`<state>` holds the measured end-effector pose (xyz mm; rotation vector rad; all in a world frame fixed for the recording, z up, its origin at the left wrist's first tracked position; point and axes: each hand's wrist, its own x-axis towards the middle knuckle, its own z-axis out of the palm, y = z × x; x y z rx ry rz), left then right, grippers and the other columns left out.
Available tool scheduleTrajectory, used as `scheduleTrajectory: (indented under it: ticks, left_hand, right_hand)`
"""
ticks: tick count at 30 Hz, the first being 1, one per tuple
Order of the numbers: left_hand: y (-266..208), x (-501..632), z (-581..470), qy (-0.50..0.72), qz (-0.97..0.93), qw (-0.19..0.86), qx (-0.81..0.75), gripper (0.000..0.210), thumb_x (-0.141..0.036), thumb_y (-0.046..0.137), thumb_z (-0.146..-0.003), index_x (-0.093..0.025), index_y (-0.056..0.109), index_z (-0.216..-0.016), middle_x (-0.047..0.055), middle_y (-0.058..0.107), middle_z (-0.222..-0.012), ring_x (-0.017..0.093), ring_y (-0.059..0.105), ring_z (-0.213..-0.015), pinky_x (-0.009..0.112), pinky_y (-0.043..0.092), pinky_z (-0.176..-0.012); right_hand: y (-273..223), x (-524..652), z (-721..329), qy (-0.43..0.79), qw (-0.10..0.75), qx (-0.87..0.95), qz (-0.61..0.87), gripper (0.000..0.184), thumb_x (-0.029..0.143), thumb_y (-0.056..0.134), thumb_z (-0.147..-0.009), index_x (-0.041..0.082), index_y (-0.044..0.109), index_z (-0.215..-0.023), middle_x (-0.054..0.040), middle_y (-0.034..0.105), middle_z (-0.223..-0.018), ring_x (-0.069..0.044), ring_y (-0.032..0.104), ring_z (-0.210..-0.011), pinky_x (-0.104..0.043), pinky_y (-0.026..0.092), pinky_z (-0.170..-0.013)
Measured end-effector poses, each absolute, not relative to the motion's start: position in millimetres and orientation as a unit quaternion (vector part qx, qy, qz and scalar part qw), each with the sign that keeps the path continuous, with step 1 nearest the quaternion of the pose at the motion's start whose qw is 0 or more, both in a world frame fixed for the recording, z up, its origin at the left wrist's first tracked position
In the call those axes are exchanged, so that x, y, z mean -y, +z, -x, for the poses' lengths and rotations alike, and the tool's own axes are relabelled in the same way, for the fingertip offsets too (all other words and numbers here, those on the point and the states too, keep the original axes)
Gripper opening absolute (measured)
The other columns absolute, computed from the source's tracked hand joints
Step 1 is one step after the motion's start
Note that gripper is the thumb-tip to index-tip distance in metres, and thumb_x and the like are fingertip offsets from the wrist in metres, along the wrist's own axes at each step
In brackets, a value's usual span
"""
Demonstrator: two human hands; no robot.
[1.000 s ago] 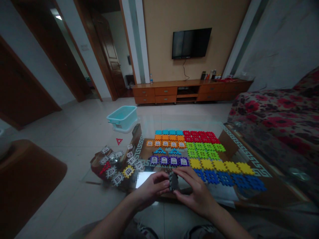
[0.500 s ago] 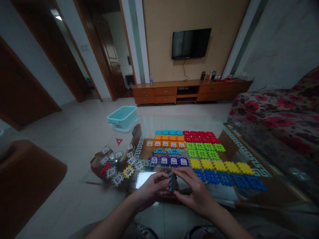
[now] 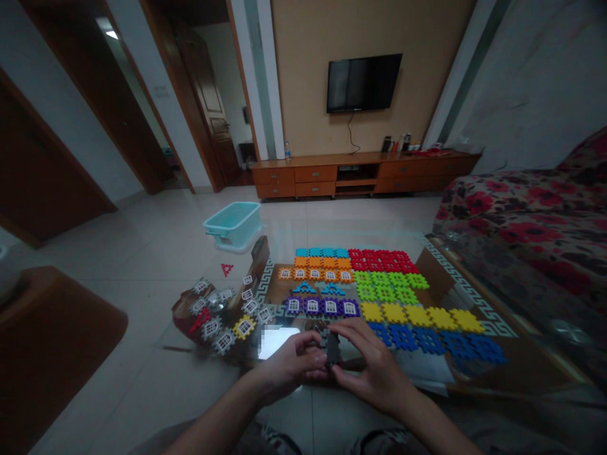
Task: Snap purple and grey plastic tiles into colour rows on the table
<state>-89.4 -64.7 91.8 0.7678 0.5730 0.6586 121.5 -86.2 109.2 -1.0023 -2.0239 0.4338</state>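
Between both hands, over the near edge of the glass table, is a dark grey notched building piece. My left hand grips its left side with thumb and bent fingers. My right hand pinches its top and bottom edges from the right. Just beyond the hands runs a row of purple window pieces. Yellow pieces and blue pieces lie to the right of them. Whether the grey piece is one part or several joined, I cannot tell.
Orange pieces, red pieces and green pieces lie farther back in rows. Loose grey window pieces are scattered at left, around a yellow window piece. A turquoise tub stands beyond; a floral sofa is at right.
The grey piece has shifted slightly to the right and turned a little in my hands. Both hands keep hold of it. The laid-out pieces have not moved.
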Motion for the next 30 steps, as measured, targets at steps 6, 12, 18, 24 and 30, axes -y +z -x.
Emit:
scheduleTrajectory:
  ticks: [6, 12, 18, 24, 30]
  left_hand:
    - [94.0, 64.8, 89.1, 0.310, -0.346, 0.846, -0.260, 0.040, -0.028, 0.090, -0.069, -0.016, 0.065, -0.098, 0.006, 0.064, -0.098, 0.017, 0.066, -0.087, 0.036, 0.049, -0.088]
    - [96.0, 64.8, 89.3, 0.305, -0.341, 0.858, -0.234, 0.042, -0.026, 0.088, -0.072, -0.015, 0.065, -0.105, 0.010, 0.067, -0.102, 0.020, 0.066, -0.093, 0.040, 0.047, -0.095]
    - [96.9, 66.2, 88.9, 0.307, -0.353, 0.853, -0.230, 0.043, -0.027, 0.087, -0.073, -0.015, 0.065, -0.109, 0.012, 0.067, -0.105, 0.023, 0.067, -0.099, 0.040, 0.048, -0.095]
    - [95.9, 66.7, 87.6, 0.308, -0.346, 0.855, -0.233, 0.045, -0.027, 0.086, -0.074, -0.015, 0.064, -0.111, 0.013, 0.067, -0.108, 0.021, 0.067, -0.097, 0.038, 0.050, -0.092]
    - [95.6, 66.4, 89.0, 0.306, -0.330, 0.861, -0.238, 0.050, -0.030, 0.085, -0.075, -0.013, 0.063, -0.117, 0.015, 0.069, -0.106, 0.021, 0.068, -0.094, 0.037, 0.049, -0.092]
  right_hand:
    - [105.7, 86.2, -123.0, 0.178, 0.407, 0.806, 0.392, 0.056, 0.011, 0.065, -0.077, 0.022, 0.054, -0.131, -0.0113, 0.060, -0.121, -0.025, 0.058, -0.114, -0.040, 0.053, -0.096]
    - [103.2, 85.2, -123.9, 0.186, 0.403, 0.809, 0.385, 0.059, 0.011, 0.065, -0.078, 0.023, 0.053, -0.134, -0.0113, 0.059, -0.124, -0.025, 0.058, -0.116, -0.039, 0.052, -0.097]
    - [107.0, 85.5, -122.1, 0.194, 0.401, 0.808, 0.387, 0.059, 0.010, 0.066, -0.077, 0.023, 0.054, -0.133, -0.0112, 0.060, -0.123, -0.025, 0.058, -0.115, -0.040, 0.053, -0.097]
    - [109.8, 87.0, -121.8, 0.191, 0.396, 0.808, 0.391, 0.058, 0.011, 0.065, -0.077, 0.023, 0.054, -0.132, -0.0115, 0.060, -0.123, -0.026, 0.059, -0.115, -0.041, 0.054, -0.096]
    - [108.2, 86.4, -124.3, 0.183, 0.375, 0.806, 0.419, 0.065, 0.013, 0.067, -0.074, 0.022, 0.050, -0.136, -0.0126, 0.057, -0.129, -0.028, 0.056, -0.121, -0.046, 0.051, -0.102]
